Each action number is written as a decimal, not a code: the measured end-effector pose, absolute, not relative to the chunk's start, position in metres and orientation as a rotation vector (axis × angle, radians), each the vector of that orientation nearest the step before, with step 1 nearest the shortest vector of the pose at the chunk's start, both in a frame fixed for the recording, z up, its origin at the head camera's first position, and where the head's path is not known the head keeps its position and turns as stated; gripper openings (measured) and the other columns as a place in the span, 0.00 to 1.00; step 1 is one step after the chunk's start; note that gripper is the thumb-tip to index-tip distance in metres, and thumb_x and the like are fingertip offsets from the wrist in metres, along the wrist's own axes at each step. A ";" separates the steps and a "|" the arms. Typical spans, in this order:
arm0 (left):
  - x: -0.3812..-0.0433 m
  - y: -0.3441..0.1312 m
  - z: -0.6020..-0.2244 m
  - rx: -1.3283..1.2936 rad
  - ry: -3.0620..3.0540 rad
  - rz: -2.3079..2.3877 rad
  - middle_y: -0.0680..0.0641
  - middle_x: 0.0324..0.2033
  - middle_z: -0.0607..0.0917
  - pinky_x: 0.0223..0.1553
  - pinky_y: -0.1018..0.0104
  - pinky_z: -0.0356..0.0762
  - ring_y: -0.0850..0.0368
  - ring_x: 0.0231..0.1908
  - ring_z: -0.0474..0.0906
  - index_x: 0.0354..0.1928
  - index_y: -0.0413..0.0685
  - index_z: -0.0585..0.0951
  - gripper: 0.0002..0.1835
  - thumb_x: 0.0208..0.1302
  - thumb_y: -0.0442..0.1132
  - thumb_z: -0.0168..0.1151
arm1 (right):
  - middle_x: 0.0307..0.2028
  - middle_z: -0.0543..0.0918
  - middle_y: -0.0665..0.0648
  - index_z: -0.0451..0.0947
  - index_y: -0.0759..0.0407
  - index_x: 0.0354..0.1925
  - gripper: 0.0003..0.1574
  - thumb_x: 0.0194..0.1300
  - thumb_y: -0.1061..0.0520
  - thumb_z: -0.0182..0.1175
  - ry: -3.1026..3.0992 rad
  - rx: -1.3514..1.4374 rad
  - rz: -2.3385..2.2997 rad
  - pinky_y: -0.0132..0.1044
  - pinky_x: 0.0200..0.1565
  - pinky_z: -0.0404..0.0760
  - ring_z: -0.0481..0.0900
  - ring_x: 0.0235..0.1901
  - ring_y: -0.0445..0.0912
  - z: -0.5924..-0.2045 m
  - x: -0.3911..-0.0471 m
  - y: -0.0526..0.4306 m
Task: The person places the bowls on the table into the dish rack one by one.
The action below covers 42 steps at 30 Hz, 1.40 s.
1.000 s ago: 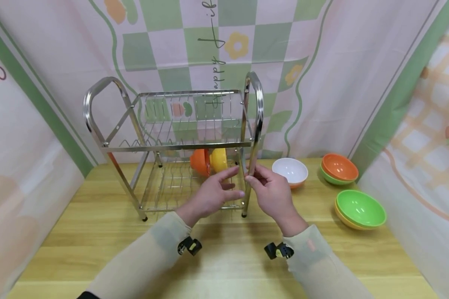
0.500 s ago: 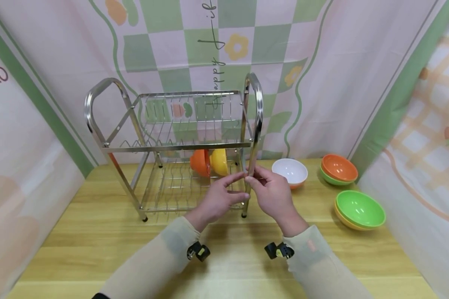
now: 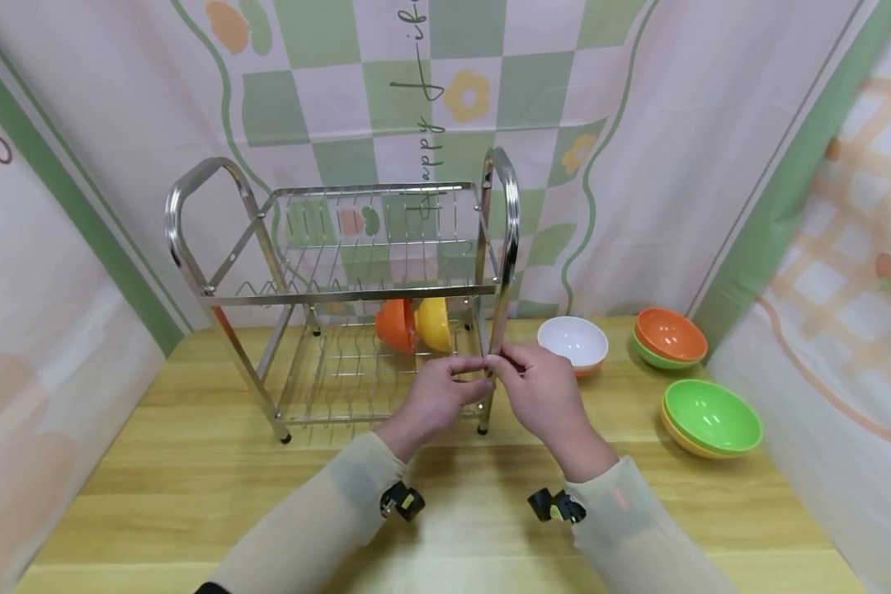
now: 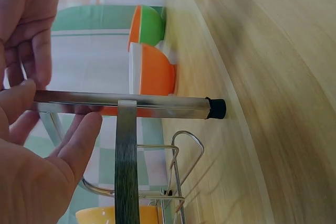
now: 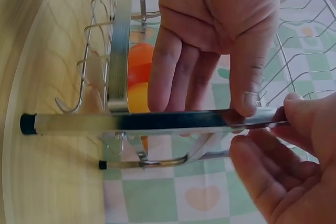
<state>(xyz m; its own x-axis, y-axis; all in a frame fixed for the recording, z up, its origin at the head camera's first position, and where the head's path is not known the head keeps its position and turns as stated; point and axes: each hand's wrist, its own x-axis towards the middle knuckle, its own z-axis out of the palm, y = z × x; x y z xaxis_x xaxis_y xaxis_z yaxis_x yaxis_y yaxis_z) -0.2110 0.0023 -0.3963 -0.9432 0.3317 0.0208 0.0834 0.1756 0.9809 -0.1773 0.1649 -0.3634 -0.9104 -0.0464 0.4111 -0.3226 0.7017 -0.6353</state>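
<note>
A two-tier metal dish rack (image 3: 364, 291) stands on the wooden table. My right hand (image 3: 542, 392) pinches its front right post between thumb and fingers, below the upper shelf. From the inner side my left hand (image 3: 434, 404) reaches to the same post, fingers fairly straight. In the right wrist view the left thumb's tip lies at the post (image 5: 173, 120), while the other left fingertips end close along its edge. An orange bowl (image 3: 395, 324) and a yellow bowl (image 3: 434, 322) lean on edge on the lower shelf behind the left hand.
Right of the rack sits a white bowl (image 3: 573, 341) with an orange outside. Farther right are an orange bowl (image 3: 671, 332) stacked in a green one, and a green bowl (image 3: 713, 415) stacked in a yellow one. A patterned curtain (image 3: 638, 165) hangs behind the table.
My left hand has moved right, from near the lower shelf's right end to the front right post, its fingers drawing closer together. My right hand stays on the post, sliding slightly lower.
</note>
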 end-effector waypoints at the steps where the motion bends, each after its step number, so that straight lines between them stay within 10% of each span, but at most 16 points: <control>1: -0.211 0.003 -0.397 0.414 2.243 1.870 0.54 0.46 0.87 0.44 0.64 0.81 0.60 0.43 0.83 0.52 0.53 0.87 0.14 0.65 0.39 0.70 | 0.41 0.85 0.53 0.87 0.54 0.44 0.12 0.71 0.49 0.63 -2.565 0.297 1.037 0.46 0.36 0.81 0.81 0.37 0.48 -0.364 -0.176 0.166; 9: -0.209 0.006 -0.400 0.408 2.271 1.893 0.53 0.39 0.87 0.41 0.67 0.82 0.60 0.39 0.84 0.49 0.47 0.87 0.11 0.65 0.36 0.69 | 0.63 0.76 0.59 0.69 0.57 0.70 0.40 0.73 0.34 0.53 -2.650 0.226 1.236 0.51 0.48 0.82 0.80 0.55 0.55 -0.371 -0.170 0.182; 19: -0.207 0.009 -0.399 0.421 2.464 1.746 0.55 0.39 0.86 0.38 0.70 0.81 0.62 0.39 0.82 0.51 0.50 0.87 0.14 0.63 0.38 0.71 | 0.65 0.69 0.72 0.58 0.62 0.75 0.42 0.76 0.39 0.51 -2.529 0.029 1.662 0.43 0.48 0.82 0.75 0.58 0.63 -0.362 -0.159 0.238; 34: -0.207 0.012 -0.402 0.437 2.519 1.741 0.56 0.36 0.85 0.38 0.68 0.81 0.61 0.37 0.80 0.49 0.50 0.86 0.13 0.62 0.38 0.72 | 0.67 0.60 0.80 0.45 0.71 0.75 0.44 0.78 0.46 0.49 -2.587 -0.329 1.534 0.36 0.37 0.85 0.80 0.34 0.30 -0.359 -0.135 0.398; 42: -0.206 0.011 -0.400 0.422 2.503 1.760 0.56 0.35 0.84 0.36 0.69 0.81 0.61 0.36 0.80 0.47 0.51 0.87 0.11 0.62 0.37 0.72 | 0.64 0.63 0.81 0.45 0.66 0.77 0.51 0.75 0.34 0.47 -2.804 -0.575 1.075 0.41 0.20 0.73 0.75 0.47 0.71 -0.364 -0.122 0.433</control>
<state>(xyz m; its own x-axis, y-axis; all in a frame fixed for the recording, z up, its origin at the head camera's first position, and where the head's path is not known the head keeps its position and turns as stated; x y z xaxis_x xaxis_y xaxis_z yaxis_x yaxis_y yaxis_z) -0.2060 0.0111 -0.4000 -0.9613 0.2514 0.1126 0.1910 0.3139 0.9300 -0.1218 0.4328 -0.3637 -0.9258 0.3739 -0.0550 0.3148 0.6824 -0.6597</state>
